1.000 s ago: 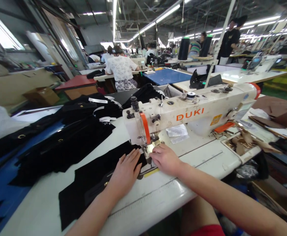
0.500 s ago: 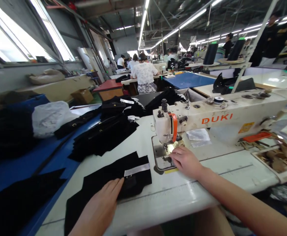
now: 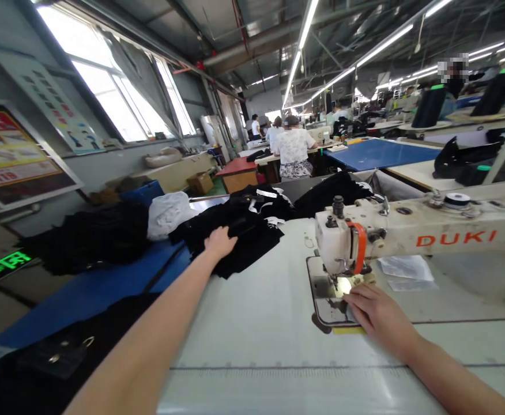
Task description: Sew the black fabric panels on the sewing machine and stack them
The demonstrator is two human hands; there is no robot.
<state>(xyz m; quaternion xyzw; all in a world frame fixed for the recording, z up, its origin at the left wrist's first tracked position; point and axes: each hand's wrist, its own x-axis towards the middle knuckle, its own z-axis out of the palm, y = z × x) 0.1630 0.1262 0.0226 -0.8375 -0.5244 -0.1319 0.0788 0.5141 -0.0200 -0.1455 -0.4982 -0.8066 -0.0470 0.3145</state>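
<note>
Left hand (image 3: 221, 242): on the black fabric pieces (image 3: 252, 249) at the tabletop's (image 3: 252, 323) left edge; I can't tell whether its fingers grip one.
Right hand (image 3: 377, 317): well apart from it, fingers together, low beside the sewing machine head (image 3: 333, 249).
Around: I see a white plastic bag (image 3: 168, 216) near the fabric pieces, translucent slips (image 3: 406, 268) beneath the machine arm (image 3: 399, 237).
Lettering: orange "DUKI" on that arm; "119" on the wall poster (image 3: 14, 158).

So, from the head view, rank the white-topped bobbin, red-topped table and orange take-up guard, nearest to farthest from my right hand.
1. Orange take-up guard: just above your right hand.
2. White-topped bobbin: atop the sewing machine.
3. Red-topped table: far back, to the left.
</note>
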